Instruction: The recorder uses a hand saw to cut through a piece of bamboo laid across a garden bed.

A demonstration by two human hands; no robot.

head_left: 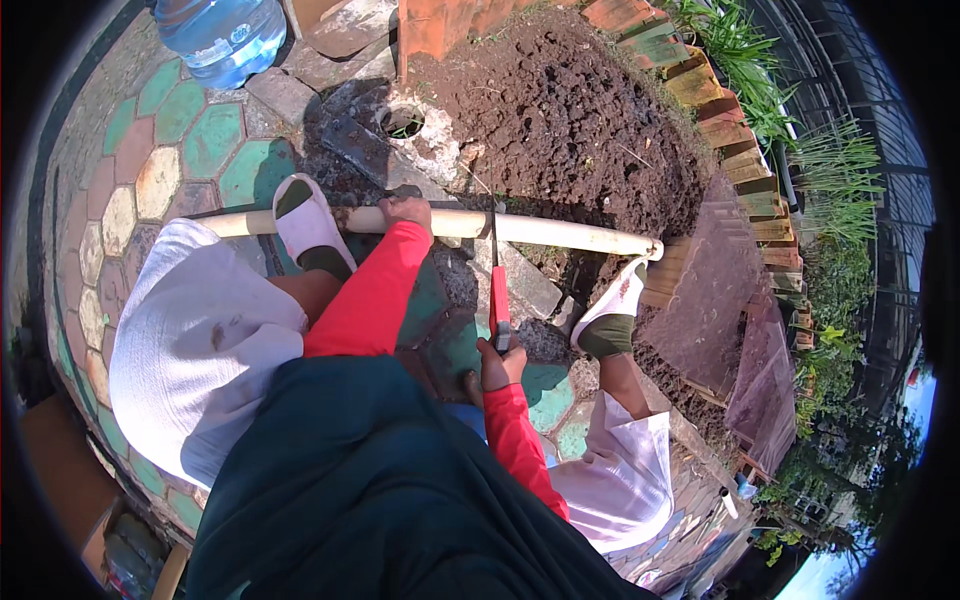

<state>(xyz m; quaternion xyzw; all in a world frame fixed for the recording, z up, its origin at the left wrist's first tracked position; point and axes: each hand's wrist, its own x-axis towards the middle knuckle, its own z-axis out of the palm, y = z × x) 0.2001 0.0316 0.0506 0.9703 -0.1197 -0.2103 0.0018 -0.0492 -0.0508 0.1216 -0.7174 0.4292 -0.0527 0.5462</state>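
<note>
A long off-white pipe [570, 234] lies crosswise in front of me. My left hand [405, 214] is closed over it left of the middle. In my right hand [502, 364] is the handle of a hand saw [499, 290], red with a grey part near the grip. Its thin dark blade points away from me and crosses the pipe to the right of my left hand. How deep the blade sits in the pipe cannot be made out. My left slipper [312, 218] is against the pipe, and my right slipper [618, 292] reaches its right end.
Beyond the pipe is a bed of dug brown soil [570, 110], edged by upright tiles [735, 130] and plants. A broken concrete hole [405, 122] lies nearby. A large blue water bottle [225, 45] stands far left on hexagonal paving [215, 140]. Reddish sheets [700, 290] lean at right.
</note>
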